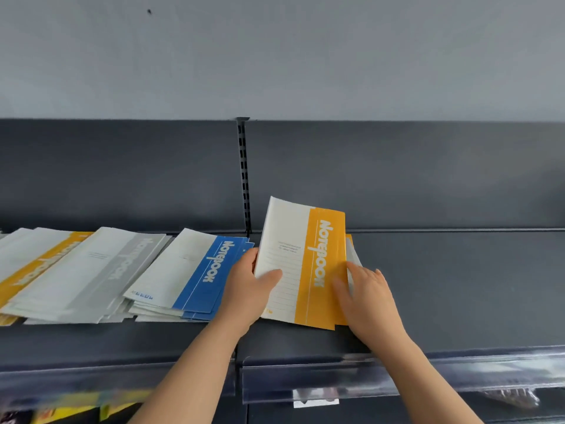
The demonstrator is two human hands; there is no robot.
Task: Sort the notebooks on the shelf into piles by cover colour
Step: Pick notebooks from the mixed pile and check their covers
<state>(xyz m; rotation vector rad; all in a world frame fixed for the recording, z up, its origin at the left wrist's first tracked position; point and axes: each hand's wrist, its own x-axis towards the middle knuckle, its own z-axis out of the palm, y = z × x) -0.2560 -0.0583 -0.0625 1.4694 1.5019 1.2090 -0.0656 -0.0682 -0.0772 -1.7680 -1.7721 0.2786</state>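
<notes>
Pinched the yellow notebook [305,261] at its left edge with the left hand [250,289]: thumb flat on the white half of the cover, other fingers curled out of sight behind it. Set the right hand [367,298] against the opposite edge, thumb lying on the yellow band, other fingers stretched forward along the side. Could not tell whether these gripped the cover or merely pressed it. Turned the backs of both hands toward the camera, wrists fairly straight. Reached both bare forearms up and forward from the bottom of the view, converging on the notebook.

Held that notebook tilted, far end raised off the dark shelf [458,286], near end low, title printed lengthwise up the yellow band. Covered most of a lower notebook [353,255], only a sliver of it peeping out at the right edge. Worked just right of the slotted upright [243,172] in the back panel.

Saw, to the left along the same shelf, a blue pile [195,270] just beside the left hand, next a grey pile [101,270] partly overlapped by it, then a yellow pile [39,264] at the far left, tucked partly beneath the grey one. Noted a clear plastic strip [458,374] along the shelf's front lip.
</notes>
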